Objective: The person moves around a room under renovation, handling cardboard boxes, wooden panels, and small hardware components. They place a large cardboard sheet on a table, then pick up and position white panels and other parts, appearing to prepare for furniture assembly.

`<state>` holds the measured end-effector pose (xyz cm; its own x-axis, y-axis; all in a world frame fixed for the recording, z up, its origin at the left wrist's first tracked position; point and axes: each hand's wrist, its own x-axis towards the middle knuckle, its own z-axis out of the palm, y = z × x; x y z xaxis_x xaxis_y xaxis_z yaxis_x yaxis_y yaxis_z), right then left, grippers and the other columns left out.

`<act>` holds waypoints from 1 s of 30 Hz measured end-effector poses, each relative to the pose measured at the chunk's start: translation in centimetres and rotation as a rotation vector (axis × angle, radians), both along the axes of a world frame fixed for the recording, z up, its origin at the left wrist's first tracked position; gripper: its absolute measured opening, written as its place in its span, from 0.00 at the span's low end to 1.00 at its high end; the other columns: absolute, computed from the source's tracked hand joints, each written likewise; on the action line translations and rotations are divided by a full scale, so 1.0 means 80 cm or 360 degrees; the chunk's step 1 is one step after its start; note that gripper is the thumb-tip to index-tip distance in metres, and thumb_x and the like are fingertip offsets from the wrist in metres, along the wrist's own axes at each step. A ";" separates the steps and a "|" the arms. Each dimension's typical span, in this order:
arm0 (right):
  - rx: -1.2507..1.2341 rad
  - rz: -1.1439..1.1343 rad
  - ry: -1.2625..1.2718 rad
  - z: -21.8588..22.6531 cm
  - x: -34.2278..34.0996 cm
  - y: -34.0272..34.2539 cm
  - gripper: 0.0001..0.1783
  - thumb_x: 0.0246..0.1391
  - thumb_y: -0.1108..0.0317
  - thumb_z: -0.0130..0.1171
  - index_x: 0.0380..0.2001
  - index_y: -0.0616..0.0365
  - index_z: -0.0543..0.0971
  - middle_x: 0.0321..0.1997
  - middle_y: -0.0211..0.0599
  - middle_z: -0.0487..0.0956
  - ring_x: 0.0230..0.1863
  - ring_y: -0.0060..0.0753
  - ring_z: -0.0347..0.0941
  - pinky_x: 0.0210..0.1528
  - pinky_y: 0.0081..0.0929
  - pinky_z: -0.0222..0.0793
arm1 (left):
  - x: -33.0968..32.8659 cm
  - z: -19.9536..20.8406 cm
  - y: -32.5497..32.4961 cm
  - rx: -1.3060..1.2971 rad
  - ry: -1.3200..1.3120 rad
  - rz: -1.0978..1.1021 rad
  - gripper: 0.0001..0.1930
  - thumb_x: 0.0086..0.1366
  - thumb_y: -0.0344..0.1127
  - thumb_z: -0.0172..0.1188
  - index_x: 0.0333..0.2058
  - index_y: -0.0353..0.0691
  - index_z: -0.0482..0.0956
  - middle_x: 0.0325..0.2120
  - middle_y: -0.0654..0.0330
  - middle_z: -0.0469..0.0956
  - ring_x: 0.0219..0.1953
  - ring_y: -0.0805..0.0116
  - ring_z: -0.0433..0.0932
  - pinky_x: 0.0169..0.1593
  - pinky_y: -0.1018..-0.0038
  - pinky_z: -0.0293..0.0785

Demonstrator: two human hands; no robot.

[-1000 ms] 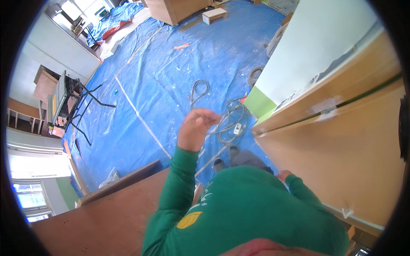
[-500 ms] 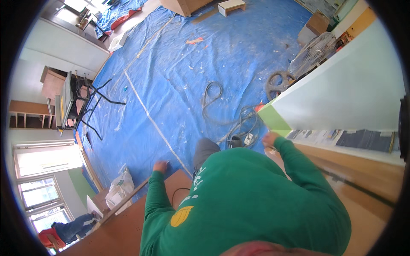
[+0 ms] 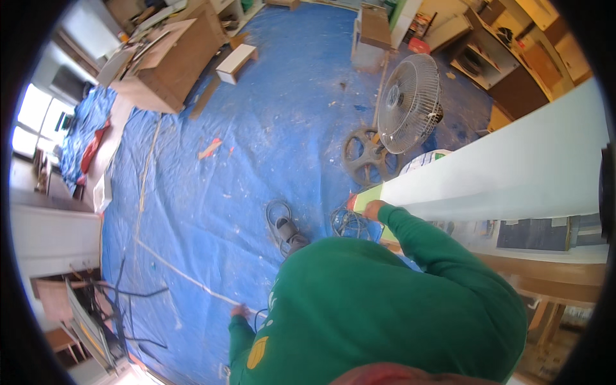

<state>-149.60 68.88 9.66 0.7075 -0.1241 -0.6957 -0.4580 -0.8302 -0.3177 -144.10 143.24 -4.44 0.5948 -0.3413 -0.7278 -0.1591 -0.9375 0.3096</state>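
Note:
My right hand [image 3: 374, 209], in a green sleeve, is at the pale green end face [image 3: 370, 194] of a white partition [image 3: 494, 163]. It overlaps that edge in view; whether it touches or grips it I cannot tell. My left hand [image 3: 239, 311] hangs low at my left side over the blue sheet [image 3: 212, 250], and its fingers are too small to read. A thin dark cable curves close beside it. One dark shoe [image 3: 286, 228] is planted on the sheet, over a loop of grey cable [image 3: 276, 208]. More tangled cable [image 3: 350, 223] lies near my right hand.
A standing fan [image 3: 410, 102] with a round base [image 3: 370, 157] stands beyond the partition. A small white-topped stool [image 3: 237, 62] and a wooden cabinet [image 3: 160, 67] are farther off. On the left is a black-legged folding stand [image 3: 122, 308]. Open shelving [image 3: 487, 54] occupies the far right.
My view has swung to the right and forward, bringing the fan closer. My right hand has come up to the partition's green end. A shoe now shows ahead of me.

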 end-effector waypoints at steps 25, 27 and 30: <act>-0.0412 -0.2373 -0.0409 0.206 0.194 -0.636 0.34 0.56 0.32 0.49 0.33 0.57 0.79 0.24 0.38 0.74 0.26 0.39 0.69 0.36 0.47 0.68 | 0.670 0.061 -0.274 -0.0088 0.0006 -0.0045 0.19 0.66 0.48 0.53 0.43 0.36 0.76 0.32 0.57 0.80 0.27 0.64 0.79 0.26 0.68 0.75; -0.0453 -0.2324 -0.0175 0.206 0.205 -0.635 0.37 0.56 0.31 0.47 0.39 0.58 0.79 0.28 0.36 0.72 0.29 0.34 0.66 0.35 0.43 0.65 | 0.658 0.068 -0.265 0.0090 0.0337 0.0642 0.21 0.68 0.50 0.49 0.44 0.37 0.75 0.34 0.57 0.80 0.27 0.65 0.79 0.25 0.68 0.74; -0.0290 -0.2215 -0.0099 0.214 0.217 -0.633 0.36 0.56 0.31 0.47 0.35 0.58 0.79 0.26 0.30 0.66 0.27 0.29 0.59 0.31 0.39 0.59 | 0.669 0.075 -0.257 0.0179 0.0623 0.1265 0.23 0.69 0.54 0.45 0.47 0.39 0.74 0.36 0.58 0.80 0.28 0.65 0.79 0.24 0.68 0.73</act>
